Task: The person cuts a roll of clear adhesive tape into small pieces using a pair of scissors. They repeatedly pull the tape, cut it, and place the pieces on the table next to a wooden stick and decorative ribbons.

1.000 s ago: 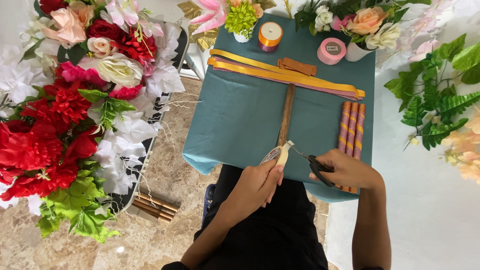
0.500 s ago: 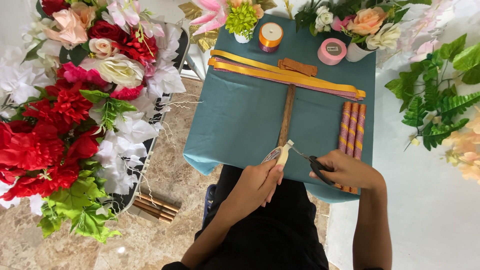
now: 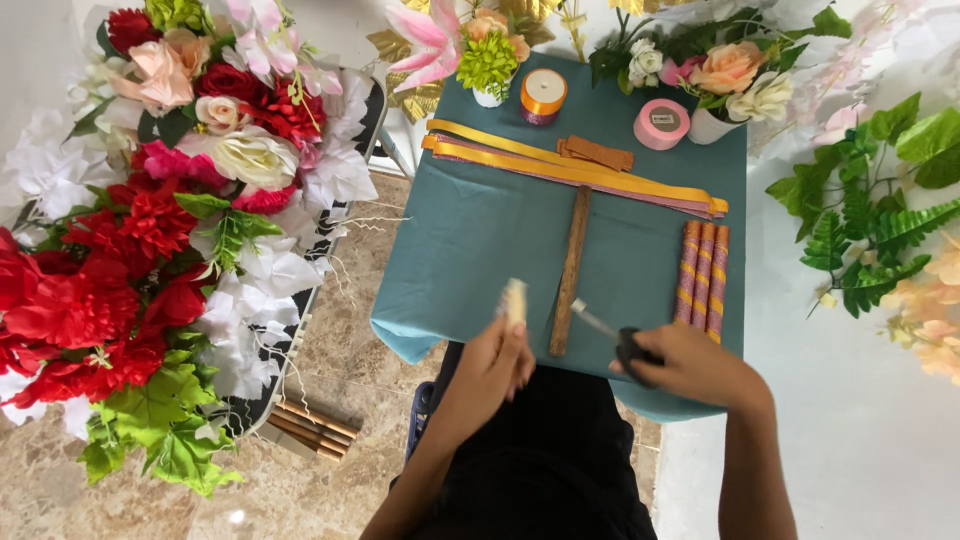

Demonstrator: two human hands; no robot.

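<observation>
Scissors (image 3: 610, 330) sit gripped in the right hand (image 3: 690, 365) at the teal table's (image 3: 470, 240) near edge, blades forward. Left hand (image 3: 492, 365) fingers pinch a pale strip (image 3: 515, 300) upright beside them.

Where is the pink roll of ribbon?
In the head view, the pink ribbon roll sits at the far right end of the teal cloth, between the orange ribbon roll and a white flower pot.

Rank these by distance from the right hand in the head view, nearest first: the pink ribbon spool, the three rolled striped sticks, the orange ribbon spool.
From the right hand:
1. Rolled striped sticks, just above the hand, near the cloth's right edge.
2. Pink ribbon spool, at the far edge, right of centre.
3. Orange ribbon spool, at the far edge, further left.
</observation>
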